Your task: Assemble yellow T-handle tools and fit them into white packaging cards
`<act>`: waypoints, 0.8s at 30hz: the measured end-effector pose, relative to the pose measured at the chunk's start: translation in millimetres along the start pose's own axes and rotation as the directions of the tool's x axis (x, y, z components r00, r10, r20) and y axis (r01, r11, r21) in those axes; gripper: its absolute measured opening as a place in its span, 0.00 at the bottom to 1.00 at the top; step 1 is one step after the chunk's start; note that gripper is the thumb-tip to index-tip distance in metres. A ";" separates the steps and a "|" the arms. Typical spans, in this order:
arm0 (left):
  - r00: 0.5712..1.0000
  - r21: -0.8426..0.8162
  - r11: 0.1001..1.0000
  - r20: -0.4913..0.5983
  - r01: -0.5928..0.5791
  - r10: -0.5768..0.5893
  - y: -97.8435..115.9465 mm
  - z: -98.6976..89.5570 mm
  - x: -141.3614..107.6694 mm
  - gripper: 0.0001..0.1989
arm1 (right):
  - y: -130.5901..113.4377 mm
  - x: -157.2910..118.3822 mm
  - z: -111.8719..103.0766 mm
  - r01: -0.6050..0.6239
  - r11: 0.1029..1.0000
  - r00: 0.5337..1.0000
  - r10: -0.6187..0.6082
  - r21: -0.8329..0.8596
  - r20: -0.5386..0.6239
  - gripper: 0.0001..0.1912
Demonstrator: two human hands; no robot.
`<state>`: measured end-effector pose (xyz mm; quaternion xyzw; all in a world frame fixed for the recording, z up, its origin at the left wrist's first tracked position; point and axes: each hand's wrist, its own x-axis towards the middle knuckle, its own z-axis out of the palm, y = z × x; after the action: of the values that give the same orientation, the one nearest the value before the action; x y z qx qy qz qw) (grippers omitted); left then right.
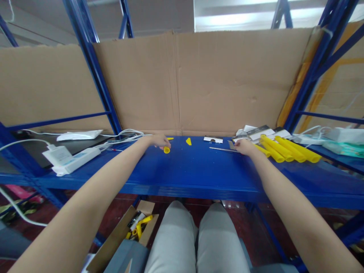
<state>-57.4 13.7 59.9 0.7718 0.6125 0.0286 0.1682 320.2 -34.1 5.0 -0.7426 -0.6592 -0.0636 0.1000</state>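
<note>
Evidently the fingers of the left hand [161, 140] were curled closed around a short yellow cylindrical tube [167, 150], its round end poking out on the near side, just below the fingertips. The fingers of the right hand [243, 146] were bent inward too, closed on the right end of a thin silver metal tool [223, 149] whose long straight part reached left across the blue metal counter [196, 170]. Exactly how each finger pressed could not be made out.

Between the two hands, well apart from both, lay a small flat yellow piece [189, 141], and another yellow scrap [170, 138] showed just beyond the left fingers. A white card with black markings [213, 140] lay on the far side of the silver tool. To the right of the right hand, a row of long yellow tubes [290, 148] slanted side by side, their far ends near black-and-white packets [263, 132].
</note>
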 end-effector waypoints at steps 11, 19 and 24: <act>0.943 0.081 0.976 0.286 -0.204 0.173 25.8 -0.1 -20.4 0.26 | -1.3 -1.6 -2.7 0.015 0.999 1.000 -0.014 -0.042 0.020 0.15; 0.998 0.092 0.994 -0.014 0.063 -0.062 40.2 30.9 7.9 0.35 | -4.3 -2.6 -2.8 -0.023 0.999 0.999 0.024 -0.028 0.043 0.15; 0.991 0.116 0.985 -0.064 0.124 -0.117 49.3 45.6 15.3 0.22 | -5.6 -2.9 -2.1 -0.011 1.000 0.999 0.011 -0.014 0.048 0.15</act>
<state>4.0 8.6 29.0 0.7409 0.6633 0.0036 0.1053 314.4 -36.7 6.7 -0.7481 -0.6569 -0.0497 0.0795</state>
